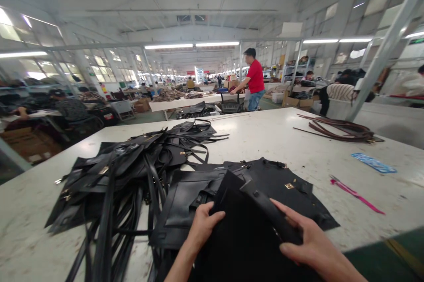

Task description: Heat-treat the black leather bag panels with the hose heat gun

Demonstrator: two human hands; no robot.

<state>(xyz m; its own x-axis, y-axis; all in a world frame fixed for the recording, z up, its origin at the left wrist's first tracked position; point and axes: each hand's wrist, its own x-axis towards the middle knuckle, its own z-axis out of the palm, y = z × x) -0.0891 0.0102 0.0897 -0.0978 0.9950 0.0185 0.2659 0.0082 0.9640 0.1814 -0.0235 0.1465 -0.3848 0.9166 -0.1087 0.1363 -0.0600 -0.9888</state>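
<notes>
A black bag panel (241,238) is held up in front of me, its lower part cut off by the frame's bottom. My left hand (202,225) pinches its left edge, thumb on the near face. At the panel's right side my right hand (306,240) is closed around a thick black handle (268,207), whose far end shows a small metal rivet. Behind them on the table lie more black bag pieces (185,191), one with a gold clasp (289,186). To the left is a heap of black bag pieces with long straps (107,211).
On the white table (258,138), to the right, are pink-handled tweezers or a similar slim tool (359,196), a blue patterned case (374,163) and a bundle of dark brown straps (347,129). A person in a red shirt (255,77) stands at another table beyond.
</notes>
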